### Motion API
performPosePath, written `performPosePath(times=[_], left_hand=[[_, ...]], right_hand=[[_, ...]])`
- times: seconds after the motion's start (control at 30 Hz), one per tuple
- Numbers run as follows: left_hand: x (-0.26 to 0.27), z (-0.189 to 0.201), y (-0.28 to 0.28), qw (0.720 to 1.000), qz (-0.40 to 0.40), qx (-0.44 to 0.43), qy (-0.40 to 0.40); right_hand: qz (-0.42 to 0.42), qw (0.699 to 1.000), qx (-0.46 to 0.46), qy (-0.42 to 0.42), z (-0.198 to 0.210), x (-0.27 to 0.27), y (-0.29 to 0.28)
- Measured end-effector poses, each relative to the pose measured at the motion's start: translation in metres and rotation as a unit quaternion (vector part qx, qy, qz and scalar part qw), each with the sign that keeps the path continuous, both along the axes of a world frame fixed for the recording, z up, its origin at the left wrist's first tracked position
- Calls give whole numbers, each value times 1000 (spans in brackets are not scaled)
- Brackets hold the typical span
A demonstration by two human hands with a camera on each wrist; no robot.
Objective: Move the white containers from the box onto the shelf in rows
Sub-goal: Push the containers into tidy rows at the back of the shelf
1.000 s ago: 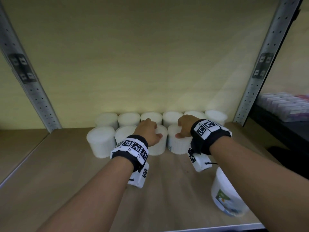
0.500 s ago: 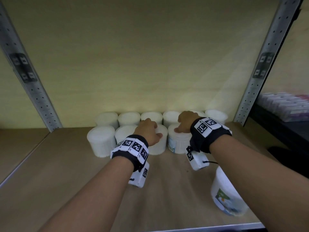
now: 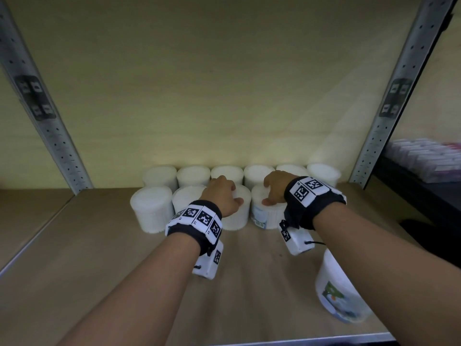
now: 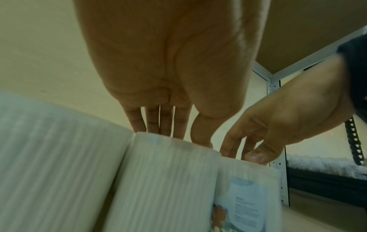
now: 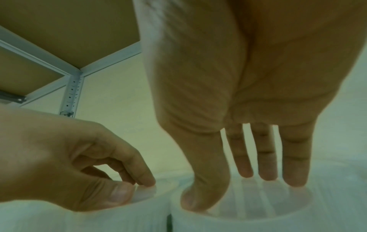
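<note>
White ribbed containers stand on the wooden shelf point(image 3: 87, 245): a back row point(image 3: 192, 174) against the wall and a front row starting at the left point(image 3: 151, 208). My left hand point(image 3: 220, 196) point(image 4: 178, 135) holds the top of the third front container point(image 3: 237, 218) point(image 4: 168, 180), thumb on the near rim. My right hand point(image 3: 274, 188) point(image 5: 228, 188) grips the top of the fourth front container point(image 3: 264, 216) point(image 5: 258, 219), whose blue label point(image 4: 248, 196) faces front-left. The two containers touch side by side.
Another labelled white container point(image 3: 336, 295) lies near the shelf's front edge under my right forearm. Perforated metal uprights point(image 3: 50, 121) point(image 3: 389, 108) frame the bay. The neighbouring shelf on the right holds packs point(image 3: 424, 158). The box is out of view.
The container under my right hand has turned, so its label now shows at the front-left. My left hand has stayed on its container.
</note>
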State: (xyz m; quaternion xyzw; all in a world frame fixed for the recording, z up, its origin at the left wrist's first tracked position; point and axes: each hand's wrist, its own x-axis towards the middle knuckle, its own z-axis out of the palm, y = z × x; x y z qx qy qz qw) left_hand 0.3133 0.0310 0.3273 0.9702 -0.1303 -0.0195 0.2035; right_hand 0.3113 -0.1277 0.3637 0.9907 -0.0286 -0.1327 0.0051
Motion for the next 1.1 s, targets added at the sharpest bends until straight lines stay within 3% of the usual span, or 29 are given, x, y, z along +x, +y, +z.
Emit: performPosePath(times=[0.33, 0.57, 1.1], left_hand=[[1, -1, 0, 1000, -2, 4, 3], [3, -2, 1, 1000, -6, 10, 5], [3, -5, 2, 1000, -6, -1, 0]], right_hand=[[35, 998, 46, 24, 6, -3, -8], [-16, 999, 25, -38, -3, 2, -8], [23, 999, 37, 9, 0, -1, -10]])
